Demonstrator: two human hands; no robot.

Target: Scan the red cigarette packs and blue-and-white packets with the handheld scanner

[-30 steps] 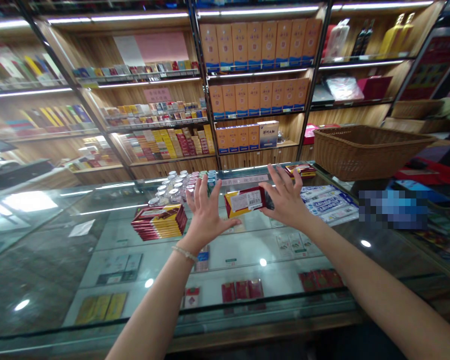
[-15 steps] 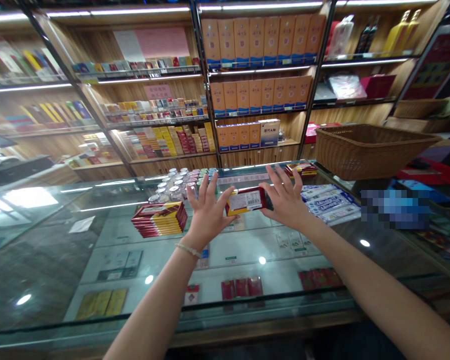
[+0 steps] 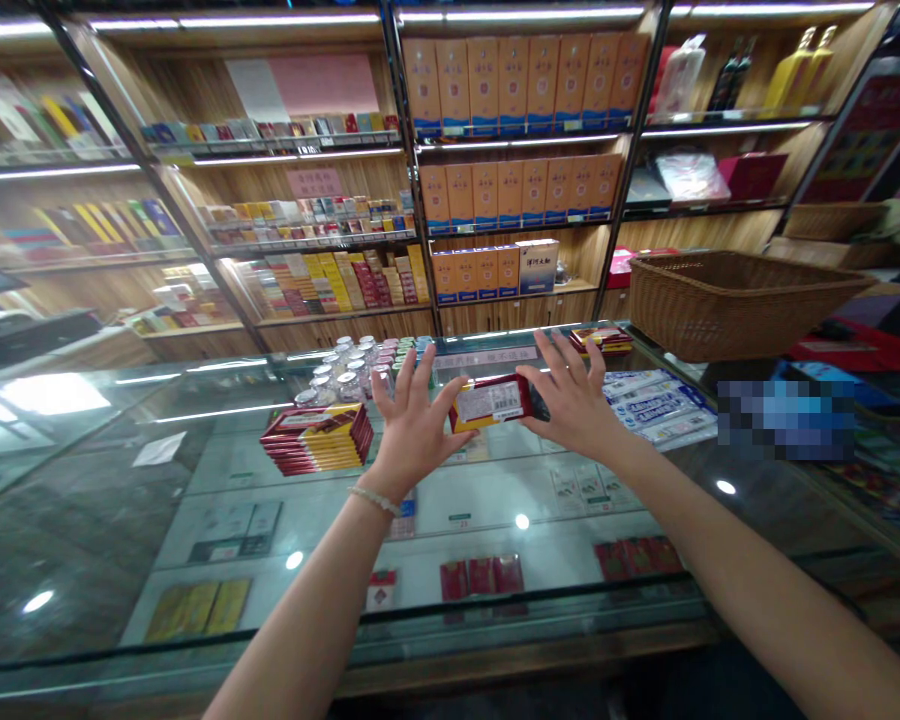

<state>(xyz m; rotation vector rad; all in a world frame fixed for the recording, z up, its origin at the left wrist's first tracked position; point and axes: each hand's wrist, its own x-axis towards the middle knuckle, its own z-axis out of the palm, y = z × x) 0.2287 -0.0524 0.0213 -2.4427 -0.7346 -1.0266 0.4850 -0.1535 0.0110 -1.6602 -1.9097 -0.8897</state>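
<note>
Left hand (image 3: 412,428): fingers spread upward, thumb pressed to left end of red-and-yellow carton (image 3: 491,401); right hand (image 3: 572,400): fingers fanned, thumb and palm gripping right end; carton held level between both hands, white label facing camera, over glass counter (image 3: 105,480); whether it touches glass cannot be told; stack of cartons (image 3: 319,440) lies left of left hand; jars (image 3: 349,370) behind; blue-white cartons (image 3: 656,402) and wicker basket (image 3: 735,300) to right.

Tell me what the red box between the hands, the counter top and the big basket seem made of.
Red box: likely printed cardboard, glossy, perhaps film-wrapped; sharp edges, white barcode label. Counter top: clear glass; it mirrors the lights and shows packs beneath. Basket: woven wicker or rattan, matte brown; the weave shows.
</note>
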